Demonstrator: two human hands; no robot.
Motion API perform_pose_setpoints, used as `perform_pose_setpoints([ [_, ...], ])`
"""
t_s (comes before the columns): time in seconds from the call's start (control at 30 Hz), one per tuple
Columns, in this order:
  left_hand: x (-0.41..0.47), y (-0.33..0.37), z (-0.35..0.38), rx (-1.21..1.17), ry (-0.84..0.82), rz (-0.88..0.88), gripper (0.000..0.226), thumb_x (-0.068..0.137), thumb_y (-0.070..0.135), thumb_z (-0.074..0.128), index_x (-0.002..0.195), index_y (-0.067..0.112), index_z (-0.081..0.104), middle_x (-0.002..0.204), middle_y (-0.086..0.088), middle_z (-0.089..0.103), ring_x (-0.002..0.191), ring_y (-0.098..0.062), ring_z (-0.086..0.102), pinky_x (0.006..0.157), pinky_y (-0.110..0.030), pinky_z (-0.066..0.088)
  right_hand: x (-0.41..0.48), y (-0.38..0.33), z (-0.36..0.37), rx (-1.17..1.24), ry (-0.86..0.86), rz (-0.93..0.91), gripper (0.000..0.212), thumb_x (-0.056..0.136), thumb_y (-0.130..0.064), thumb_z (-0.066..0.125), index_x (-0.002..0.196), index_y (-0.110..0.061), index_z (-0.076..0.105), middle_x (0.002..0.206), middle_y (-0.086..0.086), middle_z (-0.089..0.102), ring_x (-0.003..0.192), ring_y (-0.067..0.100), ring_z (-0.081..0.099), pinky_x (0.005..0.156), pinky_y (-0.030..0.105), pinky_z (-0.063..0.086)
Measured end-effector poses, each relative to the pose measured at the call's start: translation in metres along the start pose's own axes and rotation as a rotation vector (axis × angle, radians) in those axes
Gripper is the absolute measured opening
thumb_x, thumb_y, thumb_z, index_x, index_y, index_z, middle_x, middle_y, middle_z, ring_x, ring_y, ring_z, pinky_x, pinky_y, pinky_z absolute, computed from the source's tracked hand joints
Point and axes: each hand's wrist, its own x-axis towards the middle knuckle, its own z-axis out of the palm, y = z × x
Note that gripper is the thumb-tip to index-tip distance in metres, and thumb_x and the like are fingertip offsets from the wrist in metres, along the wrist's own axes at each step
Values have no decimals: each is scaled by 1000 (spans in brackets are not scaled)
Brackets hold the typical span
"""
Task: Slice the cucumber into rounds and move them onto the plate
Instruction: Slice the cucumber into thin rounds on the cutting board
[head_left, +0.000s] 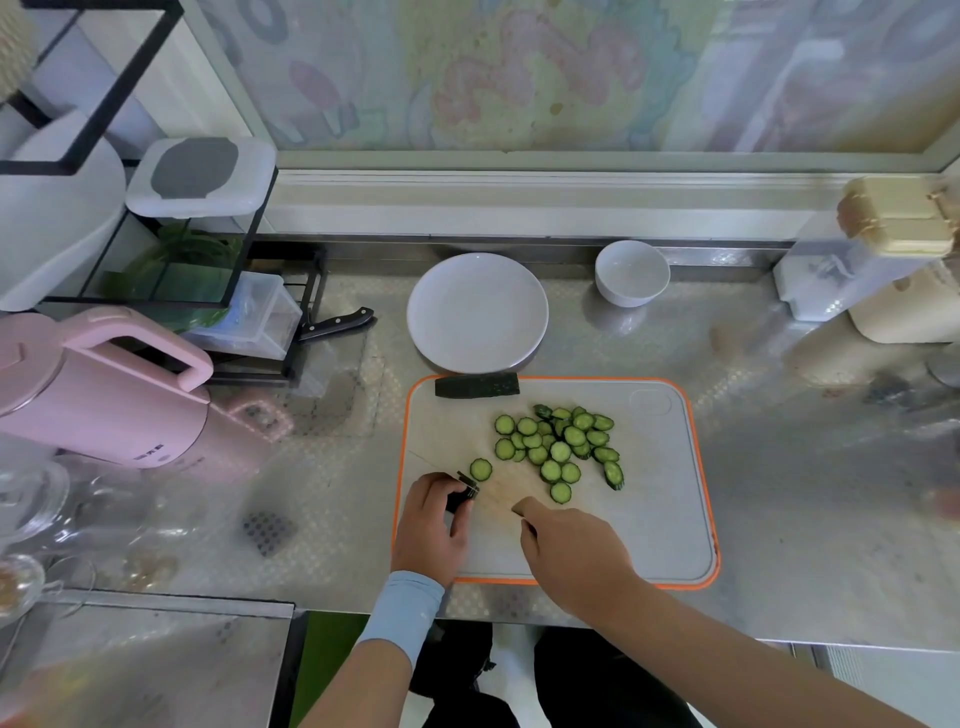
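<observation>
Roughly twenty-five flat green cucumber rounds (558, 447) heaped beyond right hand (571, 551) on grey orange-rimmed plastic cutting board (660, 493). Left hand (431, 525) pinches short dark cucumber stub (462, 496); right grips knife (498, 501), blade blurred. One round white plate (477, 312), bare, beyond board.

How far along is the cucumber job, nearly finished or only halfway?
About halfway. Done: a pile of rounds lies on the cutting board. In hand: the left hand pins a short cucumber stub while the right hand works the knife, its blade blurred. Left: another cucumber piece waits at the board's far edge, and the plate holds nothing yet.
</observation>
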Motion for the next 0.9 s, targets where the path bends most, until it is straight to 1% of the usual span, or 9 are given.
perform_pose_setpoints([
  [0.1,0,1,0,-13,9,6,17,86,24,59,96,11,63,99,-1,58,86,-9,56,81,-21,49,-1,0,-1,0,-2,4,28,103,-32,30,121,-26,51,75,2,64,68,27,60,62,39,52],
  [0.2,0,1,0,-9,2,1,18,86,25,58,97,12,63,99,1,58,86,-10,56,81,-24,50,1,-1,-2,3,-6,12,27,102,-32,31,118,-25,52,75,3,63,67,28,60,60,37,52],
  [0.37,1,0,0,-2,-5,-6,19,86,27,57,98,13,63,99,2,58,87,-14,58,80,-28,51,6,-4,-2,-11,-20,26,23,102,-29,32,113,-22,51,71,3,59,64,28,57,56,35,47],
  [0.5,1,1,0,-11,-6,-21,20,86,28,56,98,13,63,99,3,58,88,-12,58,79,-30,52,15,-6,-1,-17,-43,27,21,102,-28,32,109,-21,50,67,2,53,60,28,52,50,31,38],
  [0.63,1,3,-2,-17,-11,-30,21,87,28,55,99,13,63,99,4,58,88,-10,58,80,-29,51,30,-9,4,-18,-92,35,19,102,-26,31,107,-20,48,63,0,45,56,26,45,45,29,28],
  [0.7,1,4,-2,-13,-17,-37,19,87,27,56,98,13,63,99,5,58,89,-10,57,80,-27,50,37,-8,8,11,-120,49,16,102,-26,31,102,-19,45,63,0,43,59,27,47,45,28,27],
  [0.77,0,4,-2,-10,-16,-42,14,87,21,61,99,13,64,98,5,58,89,-9,56,80,-26,49,40,-8,12,23,-120,53,14,102,-27,31,96,-20,41,63,0,43,61,29,49,45,29,28],
  [0.83,-1,5,-2,-4,-14,-37,14,86,14,65,99,12,65,99,4,59,90,-9,56,82,-24,48,39,-7,16,11,-101,50,15,102,-28,31,97,-19,42,61,-2,42,60,29,48,44,29,27],
  [0.9,-2,5,-1,-5,-10,-28,14,86,17,64,99,12,66,100,3,58,91,-11,57,84,-21,47,37,-9,18,-1,-89,41,17,102,-27,32,101,-17,46,60,-2,40,59,29,47,43,29,25],
])
